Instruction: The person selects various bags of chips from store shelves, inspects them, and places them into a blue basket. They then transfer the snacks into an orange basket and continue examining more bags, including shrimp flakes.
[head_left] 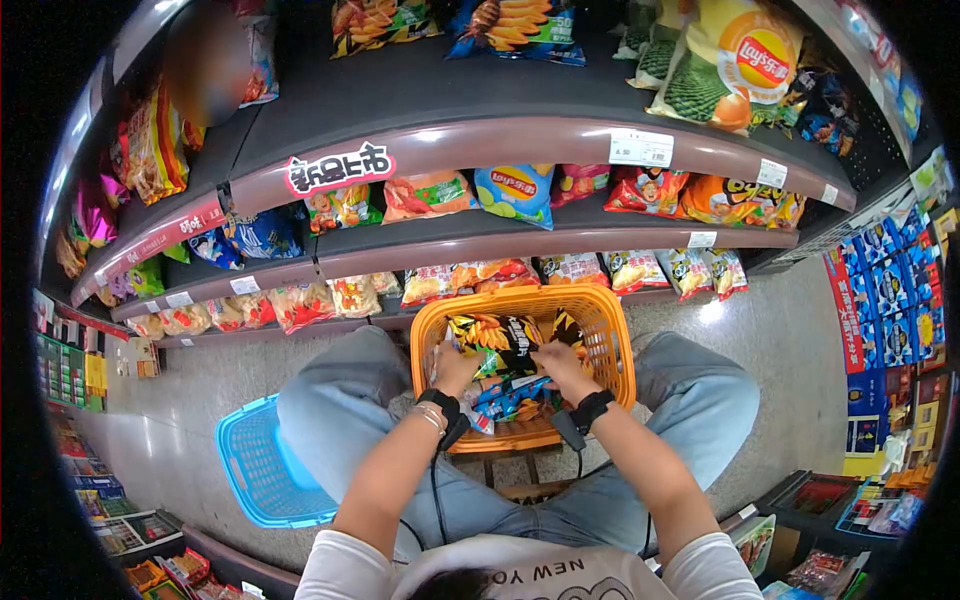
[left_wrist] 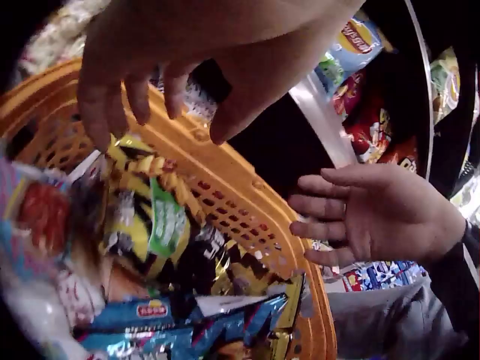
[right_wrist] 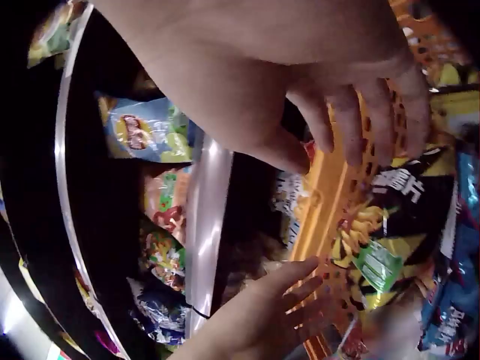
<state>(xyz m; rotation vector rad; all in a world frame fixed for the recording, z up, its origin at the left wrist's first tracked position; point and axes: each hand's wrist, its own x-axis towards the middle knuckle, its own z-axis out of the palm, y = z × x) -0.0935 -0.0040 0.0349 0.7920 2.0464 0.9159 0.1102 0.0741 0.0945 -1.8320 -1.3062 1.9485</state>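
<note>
An orange plastic basket [head_left: 625, 350] filled with snack bags stands between the person's legs. On top lies a black and yellow chip bag [head_left: 497, 330] with a green patch, with blue snack packets [head_left: 515, 402] nearer the person. The left hand [head_left: 456, 370] is over the basket's left side, and the right hand [head_left: 566, 366] over its right side, by the chip bag's ends. In the left wrist view the left hand [left_wrist: 202, 60] has loosely bent fingers with nothing between them. Relaxed fingers of the right hand [right_wrist: 285, 82] hang over the basket rim in the right wrist view, holding nothing.
Shelves [head_left: 420, 150] with several chip bags rise just beyond the basket. A blue basket [head_left: 250, 470] sits on the floor by the person's left leg. Blue stacked packages [head_left: 885, 280] stand far right, and more goods line the lower corners.
</note>
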